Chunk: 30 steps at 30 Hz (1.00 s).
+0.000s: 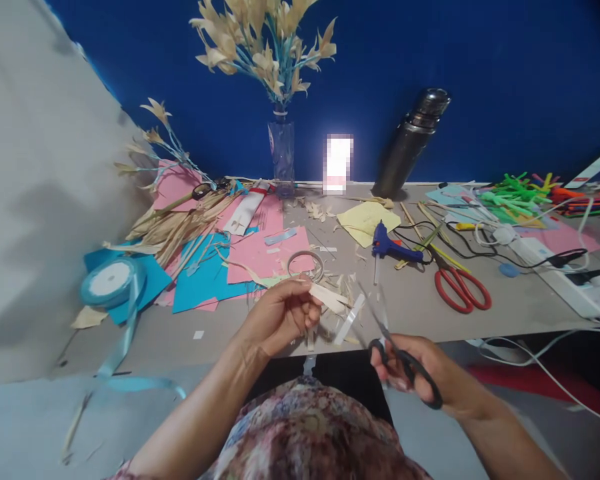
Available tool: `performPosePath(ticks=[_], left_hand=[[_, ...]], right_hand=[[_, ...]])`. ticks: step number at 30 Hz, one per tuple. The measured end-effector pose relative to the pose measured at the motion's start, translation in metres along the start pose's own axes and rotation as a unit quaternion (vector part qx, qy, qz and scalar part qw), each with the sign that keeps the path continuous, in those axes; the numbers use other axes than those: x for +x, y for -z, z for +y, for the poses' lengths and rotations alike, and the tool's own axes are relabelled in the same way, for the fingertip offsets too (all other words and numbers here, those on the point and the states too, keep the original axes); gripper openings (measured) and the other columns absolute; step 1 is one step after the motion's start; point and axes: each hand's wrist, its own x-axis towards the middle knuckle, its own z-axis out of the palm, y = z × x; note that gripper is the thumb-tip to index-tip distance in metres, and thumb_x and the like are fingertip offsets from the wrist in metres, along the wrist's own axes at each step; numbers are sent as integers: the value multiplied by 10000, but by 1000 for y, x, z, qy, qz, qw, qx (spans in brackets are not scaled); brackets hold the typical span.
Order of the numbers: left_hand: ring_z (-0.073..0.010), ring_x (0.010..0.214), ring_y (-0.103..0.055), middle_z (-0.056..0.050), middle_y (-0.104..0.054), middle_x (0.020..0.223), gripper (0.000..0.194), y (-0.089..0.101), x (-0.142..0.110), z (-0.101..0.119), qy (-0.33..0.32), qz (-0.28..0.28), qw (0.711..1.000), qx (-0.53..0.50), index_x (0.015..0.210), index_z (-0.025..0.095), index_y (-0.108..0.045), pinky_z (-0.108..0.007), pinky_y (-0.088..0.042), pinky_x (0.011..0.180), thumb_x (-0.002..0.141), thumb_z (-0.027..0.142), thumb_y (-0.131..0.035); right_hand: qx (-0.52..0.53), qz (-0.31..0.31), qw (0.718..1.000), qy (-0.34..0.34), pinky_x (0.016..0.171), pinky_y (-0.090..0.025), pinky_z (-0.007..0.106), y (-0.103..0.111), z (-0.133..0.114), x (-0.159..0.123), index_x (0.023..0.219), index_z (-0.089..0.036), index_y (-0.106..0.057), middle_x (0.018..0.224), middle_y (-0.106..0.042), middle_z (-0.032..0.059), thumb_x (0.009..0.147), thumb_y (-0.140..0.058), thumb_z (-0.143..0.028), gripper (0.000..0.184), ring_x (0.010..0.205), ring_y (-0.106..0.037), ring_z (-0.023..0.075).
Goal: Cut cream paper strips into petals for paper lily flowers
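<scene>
Between the thumb and fingers of my left hand is a pale dried husk strip, its far end pointing right and split. My right hand grips black-handled scissors, with the blades spread and pointing up and away. The blades are a short way right of the strip, apart from it. Beneath and beside my left hand lie husk scraps and a roll of tape. A clear strip of tape is near the table's front edge.
Blue glue gun, red-handled scissors and a power strip with cables lie right. A dark flask and a bottle of husk flowers stand behind. Ribbon, coloured paper and husks cover the left.
</scene>
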Motion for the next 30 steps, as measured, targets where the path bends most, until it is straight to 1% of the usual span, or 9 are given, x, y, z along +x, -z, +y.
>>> performPosePath(ticks=[2, 4, 6, 8, 12, 15, 17, 24, 30], left_hand=[[-153, 487, -635, -53, -668, 582, 84, -1, -2, 1, 0, -17, 1000, 21, 676, 138, -567, -223, -487, 472, 721, 144, -637], [-183, 525, -664, -79, -691, 597, 89, -2, -4, 2, -8, -34, 998, 43, 677, 145, -550, -253, -520, 508, 722, 155, -626], [-190, 533, -671, -88, -698, 603, 97, -2, -6, 4, -19, -42, 997, 61, 672, 147, -538, -267, -535, 524, 726, 159, -617], [-187, 516, -666, -77, -690, 596, 114, -2, -6, 4, -27, -43, 996, 70, 655, 150, -522, -275, -543, 523, 722, 159, -614], [-191, 475, -654, -62, -669, 567, 134, -2, -5, 4, -24, -47, 995, 85, 640, 160, -507, -275, -533, 480, 717, 183, -615], [-190, 466, -656, -59, -669, 556, 145, -3, -4, 4, -35, -47, 994, 94, 644, 164, -502, -267, -532, 469, 714, 184, -628], [-192, 462, -662, -63, -680, 567, 145, -5, -4, 4, -47, -43, 992, 105, 647, 161, -506, -272, -542, 474, 704, 175, -638], [-200, 452, -664, -77, -693, 568, 140, -5, -7, 7, -62, -29, 986, 150, 654, 159, -504, -260, -526, 452, 704, 173, -634], [-206, 453, -664, -77, -683, 537, 131, -5, -7, 7, -66, -25, 982, 176, 660, 162, -504, -258, -512, 453, 720, 172, -621]], right_hand=[[-19, -23, 1000, 10, 553, -352, 230, -11, -1, 12, 896, -163, -657, 775, -630, 34, 703, -784, -463, 379, 628, -469, 125], [-23, -38, 998, 33, 556, -349, 235, -16, -3, 19, 841, -158, -642, 734, -615, 31, 697, -758, -593, 473, 630, -472, 134], [-8, -46, 997, 60, 576, -348, 246, -17, -5, 23, 818, -150, -626, 711, -598, 29, 671, -717, -717, 594, 636, -476, 141], [0, -50, 996, 77, 588, -345, 250, -17, -5, 24, 813, -146, -614, 702, -587, 26, 667, -684, -772, 647, 636, -476, 140], [-36, -63, 994, 82, 608, -370, 247, -17, -8, 21, 856, -152, -622, 761, -607, 38, 703, -666, -759, 628, 664, -483, 145], [-74, -62, 993, 63, 573, -374, 236, -19, -13, 19, 863, -163, -628, 786, -618, 45, 681, -664, -781, 646, 657, -477, 147], [-91, -55, 993, 52, 539, -360, 228, -20, -15, 18, 841, -164, -632, 752, -609, 39, 665, -663, -797, 658, 630, -463, 143], [-76, -45, 995, 51, 501, -278, 220, -18, -11, 21, 775, -148, -650, 615, -528, -3, 667, -688, -767, 630, 577, -422, 124], [-57, -33, 997, 27, 494, -274, 224, -21, -13, 21, 700, -151, -609, 586, -525, -7, 656, -727, -713, 576, 546, -407, 112]])
